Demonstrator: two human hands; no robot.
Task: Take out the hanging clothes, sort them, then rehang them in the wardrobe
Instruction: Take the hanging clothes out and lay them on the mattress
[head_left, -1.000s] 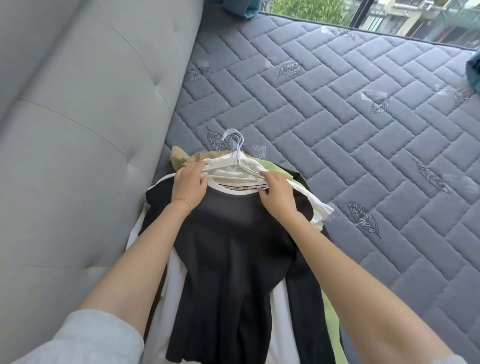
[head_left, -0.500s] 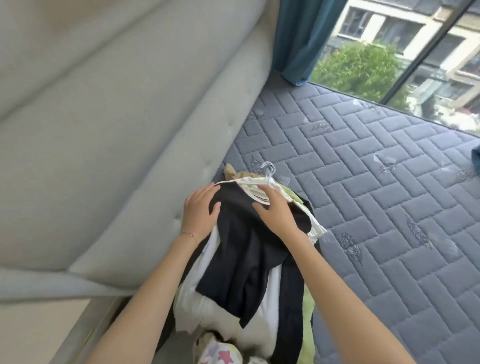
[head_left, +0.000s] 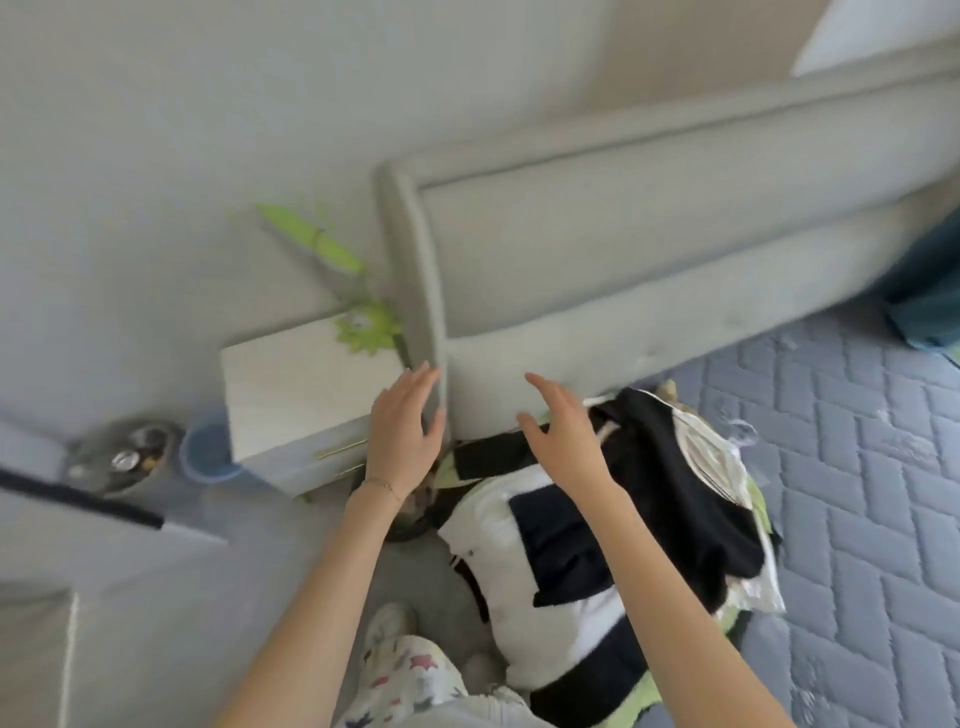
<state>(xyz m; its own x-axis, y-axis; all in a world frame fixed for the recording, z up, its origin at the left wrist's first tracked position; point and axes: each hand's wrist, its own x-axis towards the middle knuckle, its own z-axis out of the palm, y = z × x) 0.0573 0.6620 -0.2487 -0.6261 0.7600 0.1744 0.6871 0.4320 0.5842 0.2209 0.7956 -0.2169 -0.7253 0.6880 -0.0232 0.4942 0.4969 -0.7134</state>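
Observation:
A pile of clothes (head_left: 613, 525), black, white and light green, lies at the mattress corner and hangs over its edge. A clear hanger hook (head_left: 740, 434) pokes out at the pile's far right. My left hand (head_left: 405, 426) hovers in the air left of the pile, fingers straight, in front of the headboard's end. My right hand (head_left: 563, 434) hovers just above the pile's near edge with its fingers spread and holds nothing. The view is blurred by motion.
A grey padded headboard (head_left: 649, 249) runs behind the pile. The quilted grey mattress (head_left: 857, 493) spreads to the right. A white bedside table (head_left: 301, 384) with a green plant (head_left: 363, 322) stands left; a blue bin (head_left: 208, 452) sits beside it on the floor.
Both hands have let go of the black garment and lifted off the pile. The camera has swung left, and the bedside table and floor have come into view.

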